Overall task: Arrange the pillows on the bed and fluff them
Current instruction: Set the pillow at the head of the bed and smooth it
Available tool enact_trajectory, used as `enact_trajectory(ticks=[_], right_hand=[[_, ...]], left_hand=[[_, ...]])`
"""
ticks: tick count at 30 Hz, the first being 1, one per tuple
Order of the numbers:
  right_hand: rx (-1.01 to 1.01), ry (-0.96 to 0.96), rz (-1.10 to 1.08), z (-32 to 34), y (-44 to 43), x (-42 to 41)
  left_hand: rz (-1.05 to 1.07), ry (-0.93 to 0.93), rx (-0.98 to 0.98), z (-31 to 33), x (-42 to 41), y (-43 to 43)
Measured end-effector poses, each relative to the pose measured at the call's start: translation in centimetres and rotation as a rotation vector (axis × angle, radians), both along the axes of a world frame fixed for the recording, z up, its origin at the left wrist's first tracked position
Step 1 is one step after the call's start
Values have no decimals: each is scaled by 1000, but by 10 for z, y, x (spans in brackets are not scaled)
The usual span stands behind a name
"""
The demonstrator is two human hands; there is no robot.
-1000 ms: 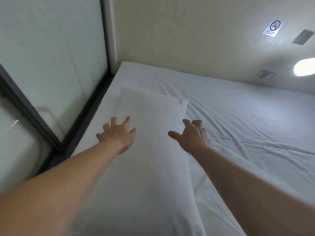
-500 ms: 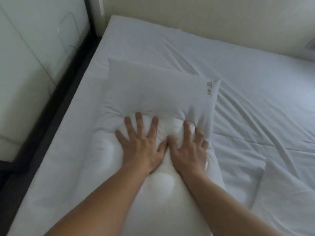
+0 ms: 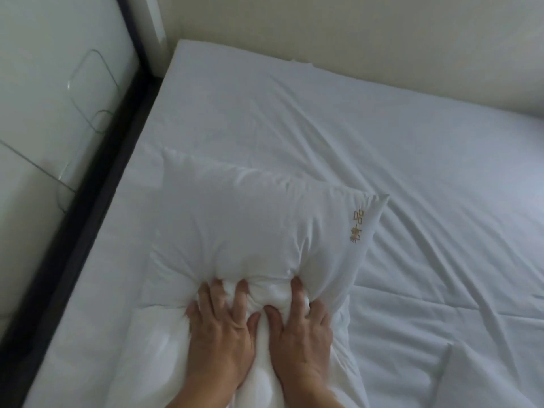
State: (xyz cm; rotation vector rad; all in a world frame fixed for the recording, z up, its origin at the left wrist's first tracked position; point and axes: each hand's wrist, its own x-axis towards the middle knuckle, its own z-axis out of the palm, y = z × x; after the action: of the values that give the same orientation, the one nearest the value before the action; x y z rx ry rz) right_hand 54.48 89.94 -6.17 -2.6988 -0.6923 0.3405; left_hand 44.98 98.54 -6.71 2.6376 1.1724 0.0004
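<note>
Both my hands are pressed down side by side into the soft white fabric-cased pillow [image 3: 250, 231], which lies on the white-sheeted bed [image 3: 412, 142] near its left edge. My left hand [image 3: 219, 334] lies palm down with the fingers spread and curled, their tips sunk into the cloth so that it bunches up between them. My right hand [image 3: 300, 331] sits just beside it, thumb almost touching my left thumb, fingers likewise dug in and gathering a fold of the pillow case. The near part of the pillow is squashed and creased under my palms, while the far part bulges up full and rounded. A small gold embroidered mark [image 3: 357, 226] sits by the pillow's far right corner.

The sheet on the bed is wrinkled, with long creases running across to the right. At the lower right a corner of a second white pillow [image 3: 477, 378] pokes into view, lying apart from the one I am pressing. Along the left side of the bed runs a dark frame strip [image 3: 97, 201], and beyond it a glossy white panel [image 3: 53, 98]. A plain cream wall [image 3: 353, 30] stands behind the bed.
</note>
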Motion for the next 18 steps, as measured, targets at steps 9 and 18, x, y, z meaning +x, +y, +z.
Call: enact_trajectory(ticks=[9,18], right_hand=[[-17,119,101,13,-1,30],[300,-80,95,144,82,98]], left_hand=[[-42,3,-19,35,19,20],[-45,-410,29,154,74,113]])
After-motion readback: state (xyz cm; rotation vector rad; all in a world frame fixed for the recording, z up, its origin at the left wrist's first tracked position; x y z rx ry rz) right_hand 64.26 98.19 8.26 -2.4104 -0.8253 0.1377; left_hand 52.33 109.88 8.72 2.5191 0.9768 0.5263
